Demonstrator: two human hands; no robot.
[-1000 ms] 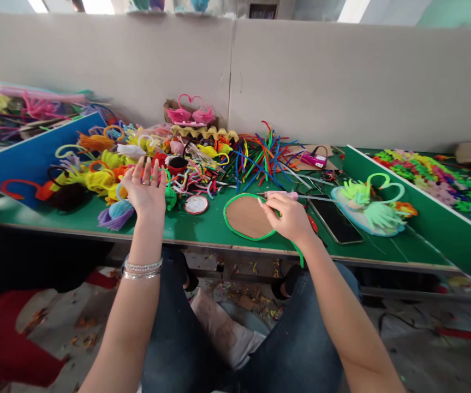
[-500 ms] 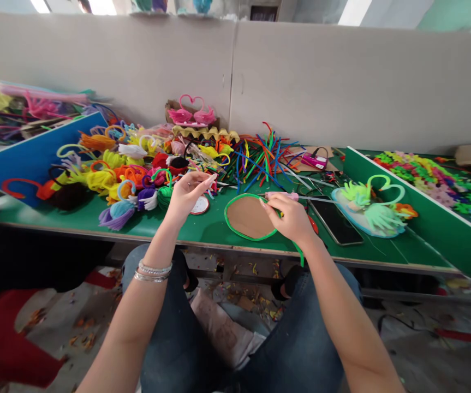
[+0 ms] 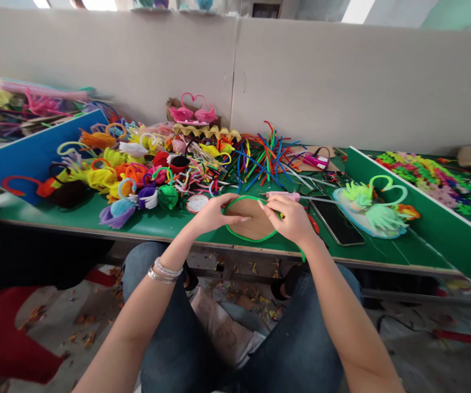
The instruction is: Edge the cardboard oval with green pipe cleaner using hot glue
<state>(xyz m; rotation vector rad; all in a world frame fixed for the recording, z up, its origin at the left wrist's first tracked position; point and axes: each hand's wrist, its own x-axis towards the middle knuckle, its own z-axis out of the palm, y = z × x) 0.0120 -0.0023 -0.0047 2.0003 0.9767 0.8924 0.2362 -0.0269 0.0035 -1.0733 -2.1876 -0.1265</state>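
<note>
Left of the cardboard disc point(image 3: 251, 218) lies a heap of bright pipe-cleaner figures point(image 3: 137, 174) on the green bench point(image 3: 178, 229), with a small round white lid point(image 3: 197, 203) just beside the disc. The left hand point(image 3: 214, 215) rests its fingertips on the disc's near-left edge, grip loose and grasping nothing. The disc (edged by a green pipe cleaner point(image 3: 241, 236)) sits at the bench's front edge. The right hand point(image 3: 290, 218) touches the disc's right side, grip clenched on a pink glue pen point(image 3: 284, 195) and the green pipe cleaner. Right of the disc lies a dark phone point(image 3: 335, 218).
</note>
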